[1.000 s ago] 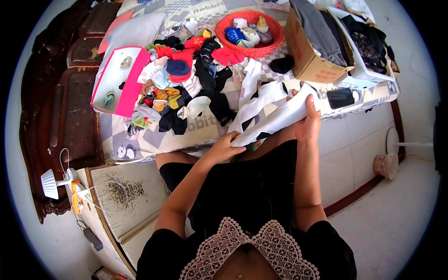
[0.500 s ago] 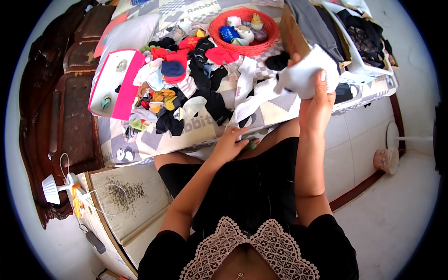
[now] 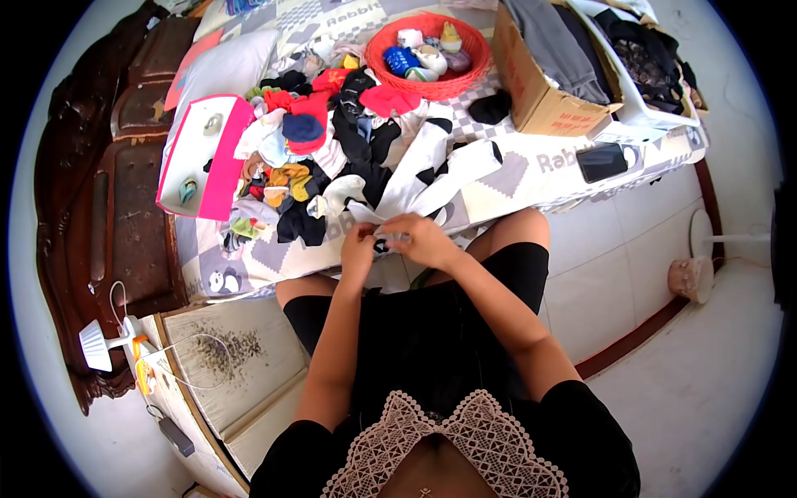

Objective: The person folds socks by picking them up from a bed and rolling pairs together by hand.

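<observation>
Two long white socks (image 3: 455, 177) with black heels and toes stretch side by side on the bed, running from the pile toward my hands. At the bed's front edge, my left hand (image 3: 359, 247) pinches white sock fabric with a dark patch. Close beside it, my right hand (image 3: 422, 241) has its fingers bent over the same white fabric; its fingertips are partly hidden. A heap of mixed socks (image 3: 311, 124) in black, red, white and yellow lies just beyond my hands. One cream-white sock (image 3: 342, 192) rests at the heap's near edge.
A red basket (image 3: 375, 62) with rolled socks stands at the back. To its right are a cardboard box (image 3: 552, 108) of dark clothes and a white bin (image 3: 664, 116). A phone (image 3: 602, 163) lies near the right edge, a pink-and-white box (image 3: 217, 195) at left.
My right hand has come down and left from beside the cardboard box to meet my left hand. The white sock it held up there now lies on the bed. My left hand moved slightly left.
</observation>
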Available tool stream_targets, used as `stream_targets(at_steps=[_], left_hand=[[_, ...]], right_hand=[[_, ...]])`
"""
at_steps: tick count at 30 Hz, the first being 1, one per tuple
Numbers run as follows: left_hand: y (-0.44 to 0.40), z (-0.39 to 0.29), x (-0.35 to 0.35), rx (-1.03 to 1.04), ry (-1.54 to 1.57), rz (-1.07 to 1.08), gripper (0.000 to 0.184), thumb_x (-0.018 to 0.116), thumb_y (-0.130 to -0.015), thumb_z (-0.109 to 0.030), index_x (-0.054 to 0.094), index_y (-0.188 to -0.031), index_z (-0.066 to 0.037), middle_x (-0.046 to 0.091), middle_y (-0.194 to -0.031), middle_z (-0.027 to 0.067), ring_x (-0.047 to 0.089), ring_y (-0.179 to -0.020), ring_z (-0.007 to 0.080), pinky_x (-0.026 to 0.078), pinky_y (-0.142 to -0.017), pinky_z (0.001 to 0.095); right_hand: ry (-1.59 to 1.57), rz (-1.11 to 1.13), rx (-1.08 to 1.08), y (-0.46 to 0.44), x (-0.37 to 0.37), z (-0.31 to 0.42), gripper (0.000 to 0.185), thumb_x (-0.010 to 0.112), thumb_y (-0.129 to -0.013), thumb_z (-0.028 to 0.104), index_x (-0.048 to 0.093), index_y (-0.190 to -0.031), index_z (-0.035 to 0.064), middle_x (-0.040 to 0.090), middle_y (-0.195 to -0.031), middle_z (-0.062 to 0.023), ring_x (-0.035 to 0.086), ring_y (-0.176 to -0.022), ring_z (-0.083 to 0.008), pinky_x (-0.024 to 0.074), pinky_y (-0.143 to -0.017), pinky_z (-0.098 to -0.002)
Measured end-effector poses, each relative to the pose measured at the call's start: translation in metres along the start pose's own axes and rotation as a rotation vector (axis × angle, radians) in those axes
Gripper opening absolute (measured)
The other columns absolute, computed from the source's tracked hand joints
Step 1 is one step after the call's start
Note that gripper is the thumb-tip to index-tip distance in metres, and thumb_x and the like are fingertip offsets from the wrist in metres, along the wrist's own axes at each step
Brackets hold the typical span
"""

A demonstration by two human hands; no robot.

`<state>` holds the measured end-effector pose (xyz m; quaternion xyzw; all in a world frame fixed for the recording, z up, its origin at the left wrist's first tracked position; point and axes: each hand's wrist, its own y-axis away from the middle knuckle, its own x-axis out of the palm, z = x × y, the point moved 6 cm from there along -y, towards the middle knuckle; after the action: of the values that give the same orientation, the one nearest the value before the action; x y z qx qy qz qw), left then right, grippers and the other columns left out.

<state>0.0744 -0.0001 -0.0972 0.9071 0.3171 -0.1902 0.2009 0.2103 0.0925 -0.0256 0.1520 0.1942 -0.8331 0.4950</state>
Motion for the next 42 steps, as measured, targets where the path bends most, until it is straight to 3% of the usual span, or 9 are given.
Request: stream_targets(at_steps=[3,7,11,15,16,20,30,35,42], left_hand=[[0.009,0.003,-0.006,-0.233,0.405,0.017,0.036,0.056,-0.075,-0.016,0.052,-0.109,-0.008,0.059,-0.092,0.0005,0.053,-0.078,0.0104,0.038,-0.06,0.0245],[0.007,-0.01,-0.012,-0.258,0.575,-0.13,0.065,0.066,-0.077,-0.026,0.032,-0.128,-0.004,0.057,-0.093,0.0037,0.052,-0.08,0.011,0.039,-0.063,0.0254],[-0.012,-0.019,-0.009,-0.165,0.575,-0.302,0.09,0.074,-0.074,-0.036,0.017,-0.133,0.002,0.056,-0.091,0.0067,0.052,-0.082,0.0144,0.041,-0.07,0.0268],[-0.049,0.01,-0.009,0.021,0.326,-0.295,0.057,0.071,-0.071,-0.017,0.045,-0.12,-0.004,0.056,-0.087,0.0062,0.053,-0.081,0.0179,0.043,-0.074,0.0283],[-0.048,0.009,-0.015,-0.063,0.177,-0.302,0.035,0.063,-0.068,-0.004,0.057,-0.102,-0.005,0.055,-0.083,0.0048,0.053,-0.074,0.0156,0.044,-0.067,0.0267],[-0.02,-0.021,-0.031,0.113,0.551,-0.269,0.019,0.055,-0.071,0.005,0.054,-0.087,-0.005,0.055,-0.078,0.0032,0.051,-0.061,0.0085,0.045,-0.054,0.0212],[0.035,-0.074,-0.024,0.076,0.959,-0.035,0.031,0.048,-0.075,0.008,0.046,-0.102,-0.006,0.053,-0.097,0.0068,0.057,-0.081,0.0186,0.052,-0.064,0.0317],[0.013,-0.002,0.013,-0.044,0.435,-0.069,0.038,0.047,-0.073,0.008,0.047,-0.109,-0.003,0.053,-0.099,0.0096,0.055,-0.086,0.0158,0.048,-0.066,0.0243],[0.021,-0.028,0.01,0.12,0.046,-0.107,0.043,0.047,-0.077,0.003,0.047,-0.119,-0.006,0.057,-0.101,0.0083,0.056,-0.078,0.0127,0.046,-0.06,0.0217]], right_hand=[[-0.142,-0.5,0.3,-0.001,-0.04,-0.046,0.016,0.063,-0.081,0.016,0.067,-0.09,0.0044,0.066,-0.079,-0.012,0.063,-0.068,-0.022,0.0492,-0.065,-0.0301],[-0.008,-0.829,0.416,-0.015,-0.095,-0.087,0.015,0.061,-0.078,0.013,0.067,-0.087,0.0026,0.063,-0.076,-0.0142,0.062,-0.068,-0.027,0.0486,-0.064,-0.034],[0.237,-0.806,0.573,-0.056,-0.117,-0.125,0.03,0.066,-0.072,0.017,0.064,-0.096,0.0002,0.061,-0.091,-0.0151,0.06,-0.084,-0.029,0.0472,-0.074,-0.0354],[-0.035,-0.816,0.774,-0.077,-0.109,-0.17,0.032,0.067,-0.072,0.022,0.064,-0.095,0.0006,0.064,-0.09,-0.0141,0.062,-0.083,-0.0253,0.0478,-0.073,-0.0337],[-0.175,-0.74,0.777,-0.079,-0.111,-0.165,0.033,0.068,-0.073,0.023,0.064,-0.096,0.0008,0.065,-0.088,-0.0137,0.063,-0.081,-0.0236,0.0479,-0.072,-0.0322],[-0.347,-0.781,0.519,-0.078,-0.125,-0.157,0.019,0.066,-0.076,0.017,0.061,-0.086,0.0016,0.062,-0.073,-0.0057,0.059,-0.063,-0.0163,0.0476,-0.062,-0.0288],[-0.727,-0.979,0.277,-0.01,-0.189,-0.107,0.008,0.05,-0.089,0.013,0.046,-0.088,0.0073,0.053,-0.075,-0.003,0.055,-0.061,-0.0112,0.0502,-0.053,-0.0272],[-0.243,-0.825,0.706,0.026,-0.171,-0.185,0.019,0.058,-0.081,0.012,0.05,-0.092,-0.0008,0.06,-0.076,-0.0092,0.057,-0.055,-0.0141,0.0467,-0.046,-0.0264],[-0.362,-0.877,0.565,0.028,-0.166,-0.151,0.041,0.06,-0.079,0.005,0.046,-0.117,-0.0017,0.057,-0.073,-0.0057,0.053,-0.055,-0.0106,0.0448,-0.049,-0.0238]])
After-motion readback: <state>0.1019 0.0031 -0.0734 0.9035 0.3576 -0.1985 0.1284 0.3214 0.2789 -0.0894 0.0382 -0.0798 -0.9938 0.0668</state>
